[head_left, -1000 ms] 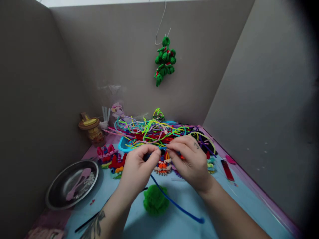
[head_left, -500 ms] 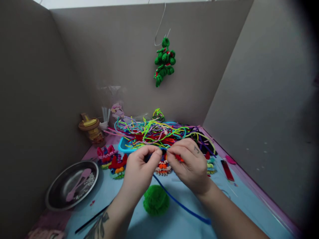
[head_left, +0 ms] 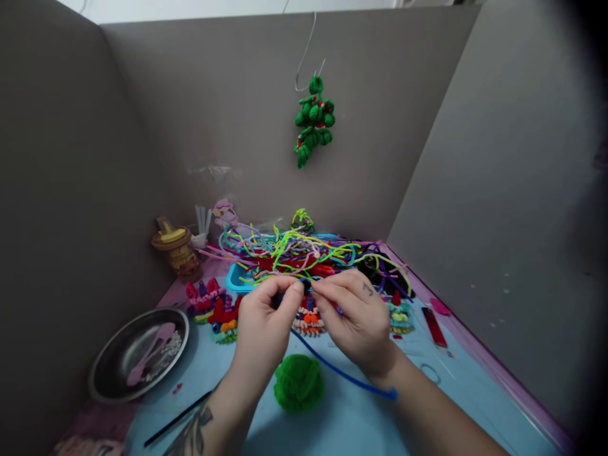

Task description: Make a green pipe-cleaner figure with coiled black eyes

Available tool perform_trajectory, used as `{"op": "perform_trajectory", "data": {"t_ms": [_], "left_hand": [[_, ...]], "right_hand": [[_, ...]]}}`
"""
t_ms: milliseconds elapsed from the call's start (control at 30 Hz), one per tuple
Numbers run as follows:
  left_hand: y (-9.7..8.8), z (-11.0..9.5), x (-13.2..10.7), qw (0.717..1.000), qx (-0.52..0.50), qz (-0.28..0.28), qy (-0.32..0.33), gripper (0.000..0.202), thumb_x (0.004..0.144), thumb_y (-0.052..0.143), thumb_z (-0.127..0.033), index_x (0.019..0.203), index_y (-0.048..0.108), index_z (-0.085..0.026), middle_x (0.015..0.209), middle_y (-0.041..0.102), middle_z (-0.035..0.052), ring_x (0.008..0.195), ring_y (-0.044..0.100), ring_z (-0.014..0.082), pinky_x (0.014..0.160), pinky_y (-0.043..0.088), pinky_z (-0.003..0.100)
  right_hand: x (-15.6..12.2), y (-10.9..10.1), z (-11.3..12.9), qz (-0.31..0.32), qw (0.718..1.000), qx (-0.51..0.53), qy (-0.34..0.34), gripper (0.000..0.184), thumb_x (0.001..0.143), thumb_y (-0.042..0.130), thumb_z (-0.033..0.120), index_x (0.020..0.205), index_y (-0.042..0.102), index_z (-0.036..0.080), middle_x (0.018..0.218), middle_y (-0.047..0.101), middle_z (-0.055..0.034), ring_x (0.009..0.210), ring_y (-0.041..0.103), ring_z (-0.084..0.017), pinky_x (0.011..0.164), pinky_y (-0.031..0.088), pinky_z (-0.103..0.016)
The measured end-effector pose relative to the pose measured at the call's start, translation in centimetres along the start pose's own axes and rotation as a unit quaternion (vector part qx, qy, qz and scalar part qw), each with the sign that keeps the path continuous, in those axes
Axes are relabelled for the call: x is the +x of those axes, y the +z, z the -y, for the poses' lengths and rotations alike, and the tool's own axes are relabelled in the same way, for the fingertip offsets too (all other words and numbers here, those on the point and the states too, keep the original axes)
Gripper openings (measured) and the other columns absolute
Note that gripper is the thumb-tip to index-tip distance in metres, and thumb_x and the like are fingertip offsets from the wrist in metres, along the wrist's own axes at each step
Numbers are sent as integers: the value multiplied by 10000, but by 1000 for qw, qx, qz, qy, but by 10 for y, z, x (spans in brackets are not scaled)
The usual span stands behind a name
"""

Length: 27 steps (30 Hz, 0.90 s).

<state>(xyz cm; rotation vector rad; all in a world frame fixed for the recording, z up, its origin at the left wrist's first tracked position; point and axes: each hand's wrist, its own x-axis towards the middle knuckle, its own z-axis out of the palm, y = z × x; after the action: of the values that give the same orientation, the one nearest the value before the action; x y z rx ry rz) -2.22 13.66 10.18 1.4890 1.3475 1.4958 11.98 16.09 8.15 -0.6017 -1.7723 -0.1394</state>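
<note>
We clamp thumb and forefinger of left hand on blue fuzzy stem; right hand pinches same stem just beside, fingertips together. Stem position: upper part between our hands, free length curving down toward right wrist, above light-blue mat. Fluffy green ball: on mat, nearer us than hands. Tray heaped with coloured stems: beyond hands. Metal bowl, pink scoop inside: at left, well apart

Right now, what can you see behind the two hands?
Between the left hand and right hand, an orange-and-cream fuzzy piece shows; farther back, colourful stems overflow a blue tray. Whatever the hands cover is hidden.
</note>
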Motion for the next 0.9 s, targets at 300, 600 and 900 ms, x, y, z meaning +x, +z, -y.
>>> {"op": "perform_trajectory", "data": {"t_ms": [300, 600, 900], "left_hand": [[-1, -2, 0, 1000, 15, 5, 0, 170, 790, 598, -303, 717, 649, -159, 664, 618, -7, 640, 530, 118, 605, 414, 212], [-1, -2, 0, 1000, 20, -7, 2, 175, 786, 597, -303, 723, 661, -152, 681, 641, 10, 659, 559, 136, 617, 430, 222], [0, 1, 2, 1000, -1, -3, -7, 177, 776, 606, -305, 722, 668, -148, 673, 635, 9, 647, 547, 130, 614, 434, 218]], "right_hand": [[1, 0, 3, -6, 999, 1, 32, 186, 783, 619, 45, 921, 662, 164, 806, 643, -54, 754, 579, -162, 688, 496, -329], [-2, 2, 1, 3, 999, 4, 32, 242, 794, 603, 59, 975, 662, 208, 814, 647, -51, 753, 587, -177, 676, 506, -353], [-5, 3, 1, 4, 1000, 15, 26, 268, 776, 623, 34, 980, 660, 203, 806, 656, -50, 752, 578, -173, 675, 502, -343]]}}
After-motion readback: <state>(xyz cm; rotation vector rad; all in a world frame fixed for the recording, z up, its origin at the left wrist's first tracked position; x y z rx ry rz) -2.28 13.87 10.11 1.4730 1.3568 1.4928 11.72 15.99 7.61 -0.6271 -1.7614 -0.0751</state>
